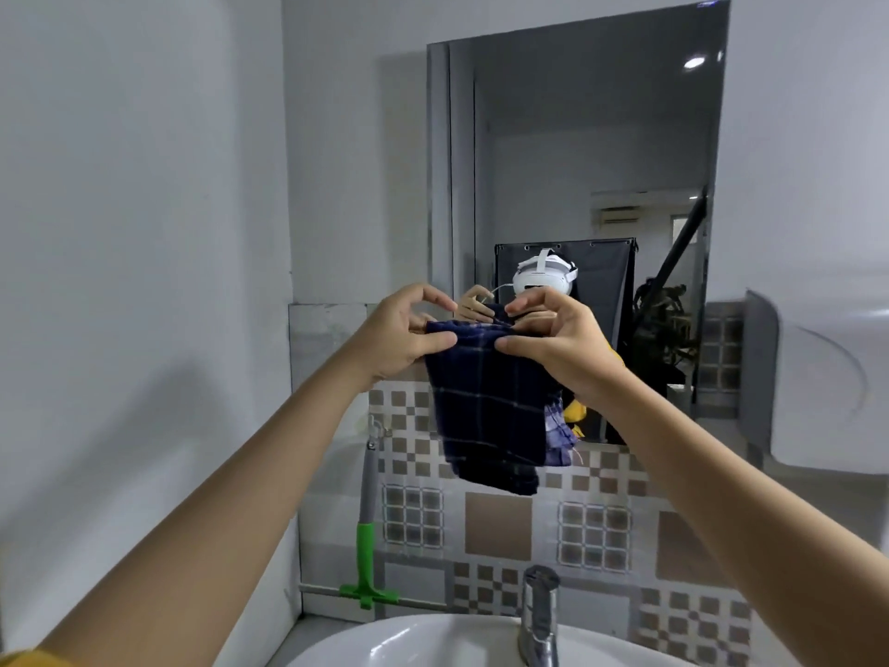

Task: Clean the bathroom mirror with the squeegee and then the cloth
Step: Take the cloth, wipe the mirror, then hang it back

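A dark blue checked cloth hangs in front of the lower part of the wall mirror. My left hand pinches its top left corner and my right hand pinches its top right corner, both raised close to the glass. The cloth droops in folds below my hands, with a lighter checked layer showing at its right edge. The squeegee, grey handle with a green head, hangs from a hook on the tiled wall at lower left, apart from both hands.
A white sink with a chrome tap sits below. A white dispenser juts from the wall on the right. A plain wall closes in on the left. The mirror reflects my hands and a headset.
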